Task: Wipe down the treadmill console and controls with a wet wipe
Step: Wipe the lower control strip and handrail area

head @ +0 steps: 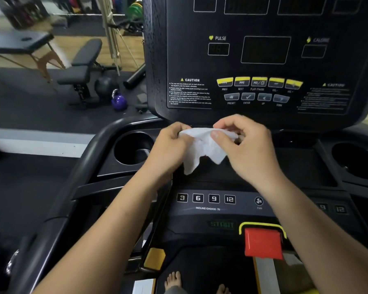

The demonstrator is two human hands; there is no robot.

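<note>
Head view: both hands are up in front of the treadmill console [263, 60], just below its rows of buttons. The left hand [170, 145] pinches one edge of the white wipe [202, 147], fingers closed on it; the right hand [244, 149] grips the other edge between thumb and fingertips. The wipe hangs crumpled between them, above the tray, clear of the panel. A cup holder [132, 149] sits just left.
</note>
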